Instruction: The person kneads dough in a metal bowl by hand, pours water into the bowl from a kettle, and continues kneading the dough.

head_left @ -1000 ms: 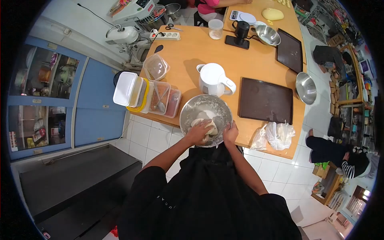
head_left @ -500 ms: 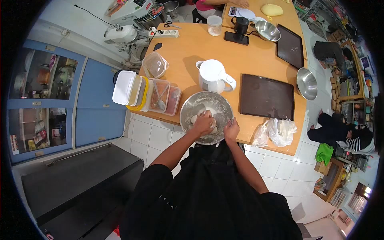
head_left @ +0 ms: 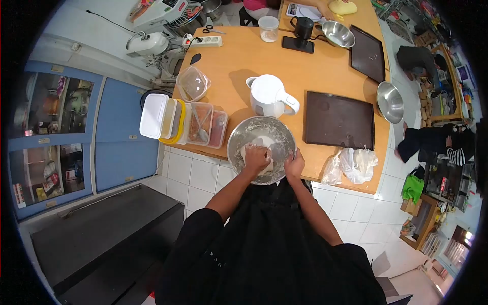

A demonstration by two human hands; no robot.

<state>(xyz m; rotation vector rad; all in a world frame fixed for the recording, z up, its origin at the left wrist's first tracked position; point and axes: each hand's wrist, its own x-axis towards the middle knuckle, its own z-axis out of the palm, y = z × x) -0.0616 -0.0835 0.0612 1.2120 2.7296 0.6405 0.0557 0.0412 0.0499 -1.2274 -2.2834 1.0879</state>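
partly hiding dough [head_left: 267, 169] under the left hand [head_left: 257, 159], cropping a pink-clad person [head_left: 255, 4] at twelve o'clock, blurring cupboard goods [head_left: 51, 172] at nine.

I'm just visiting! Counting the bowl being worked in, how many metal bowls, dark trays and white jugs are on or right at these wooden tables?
Metal bowls: 3
Dark trays: 2
White jug: 1
Total: 6

Dough [head_left: 267, 168] in bowl [head_left: 283, 138], near edge of table [head_left: 223, 61] — jug [head_left: 268, 91] just behind, containers [head_left: 201, 121] left, tray [head_left: 338, 121] right.
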